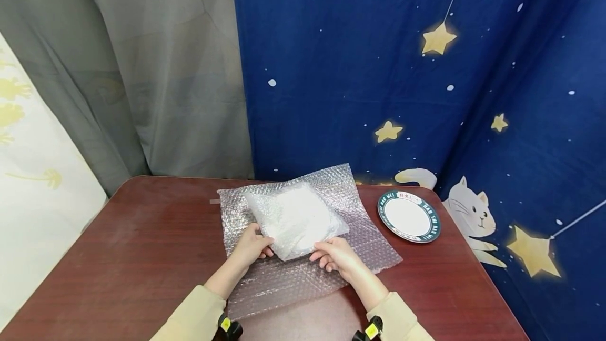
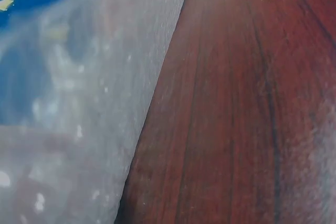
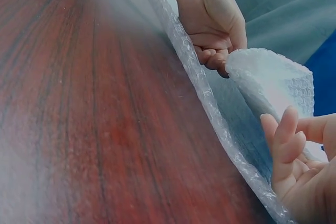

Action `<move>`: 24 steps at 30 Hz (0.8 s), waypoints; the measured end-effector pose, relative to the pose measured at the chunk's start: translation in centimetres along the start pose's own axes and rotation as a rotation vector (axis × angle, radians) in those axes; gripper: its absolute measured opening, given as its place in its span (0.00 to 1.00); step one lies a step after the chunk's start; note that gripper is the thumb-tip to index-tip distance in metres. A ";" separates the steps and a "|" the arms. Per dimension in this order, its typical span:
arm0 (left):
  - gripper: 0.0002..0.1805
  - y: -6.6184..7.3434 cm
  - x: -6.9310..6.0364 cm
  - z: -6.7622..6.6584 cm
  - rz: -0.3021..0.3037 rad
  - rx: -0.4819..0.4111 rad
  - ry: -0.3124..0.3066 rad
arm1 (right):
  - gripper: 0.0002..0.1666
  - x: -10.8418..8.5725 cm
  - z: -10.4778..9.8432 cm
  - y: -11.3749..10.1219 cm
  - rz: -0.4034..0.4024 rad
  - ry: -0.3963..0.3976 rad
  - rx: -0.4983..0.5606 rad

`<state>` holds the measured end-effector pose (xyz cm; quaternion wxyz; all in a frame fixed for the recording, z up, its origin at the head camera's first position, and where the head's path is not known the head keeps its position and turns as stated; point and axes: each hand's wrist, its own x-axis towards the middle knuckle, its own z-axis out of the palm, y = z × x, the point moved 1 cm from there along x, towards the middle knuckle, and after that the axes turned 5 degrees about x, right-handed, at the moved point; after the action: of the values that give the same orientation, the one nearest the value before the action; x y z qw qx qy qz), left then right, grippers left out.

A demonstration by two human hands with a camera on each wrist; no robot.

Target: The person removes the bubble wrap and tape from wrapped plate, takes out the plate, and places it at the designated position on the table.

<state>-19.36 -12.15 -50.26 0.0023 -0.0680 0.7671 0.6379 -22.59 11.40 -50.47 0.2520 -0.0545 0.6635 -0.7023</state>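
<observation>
A white bundle in bubble wrap (image 1: 300,220) lies tilted above a larger spread sheet of bubble wrap (image 1: 279,299); what is inside it cannot be made out. My left hand (image 1: 251,246) pinches the bundle's near left edge, thumb on top and fingers curled below. At the near right edge, my right hand (image 1: 337,257) pinches it between thumb and fingers. In the right wrist view, both the left hand (image 3: 212,17) and the right hand (image 3: 304,169) hold the raised bundle (image 3: 273,77). Only the sheet's edge (image 2: 100,87) and table show in the left wrist view.
A plate (image 1: 408,216) with a dark green lettered rim rests at the right of the brown wooden table (image 1: 156,246). Behind the table hang a grey curtain (image 1: 180,67) and a blue curtain with stars (image 1: 331,67).
</observation>
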 end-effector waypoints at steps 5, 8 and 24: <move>0.17 -0.5 0.5 -0.1 -0.006 -0.002 0.004 | 0.13 0.2 0.0 0.2 0.010 -0.004 -0.013; 0.16 -0.9 0.8 -0.2 -0.019 -0.017 0.005 | 0.13 0.5 0.0 0.4 0.017 -0.001 -0.026; 0.15 -1.4 1.6 -0.5 -0.053 -0.049 -0.011 | 0.15 0.9 0.6 0.1 0.079 0.036 -0.115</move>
<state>-20.74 -13.07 -51.64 0.0215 -0.0847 0.7492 0.6566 -23.08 10.45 -50.69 0.2638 -0.0301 0.7090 -0.6533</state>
